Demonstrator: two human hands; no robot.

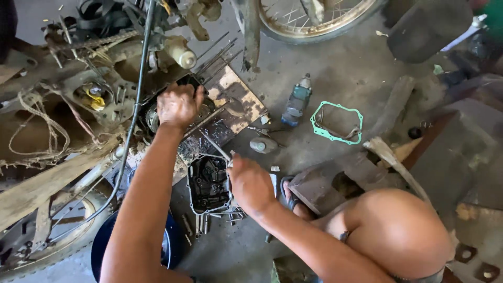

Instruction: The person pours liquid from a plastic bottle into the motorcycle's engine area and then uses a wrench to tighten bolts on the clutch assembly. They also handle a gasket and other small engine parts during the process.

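My left hand [179, 105] closed on the greasy engine [157, 118] at far left, my right hand [250, 183] gripping a thin metal rod [216, 148] above the open engine cover [208, 184] on the floor [335, 68], green gasket [337, 122] to the right

At the upper left of the frame, the left hand [179, 105] presses on the greasy engine [157, 112] of a stripped motorcycle, fingers curled over it. Just below the centre, the right hand [250, 183] grips a thin metal rod [215, 147] above an open engine cover [208, 184] lying on the concrete floor [335, 68]. Loose bolts [201, 222] lie beside the cover. Right of centre, a green gasket [336, 122] lies flat, with a small blue bottle [297, 102] near it. A spoked wheel [309, 18] shows at the top.
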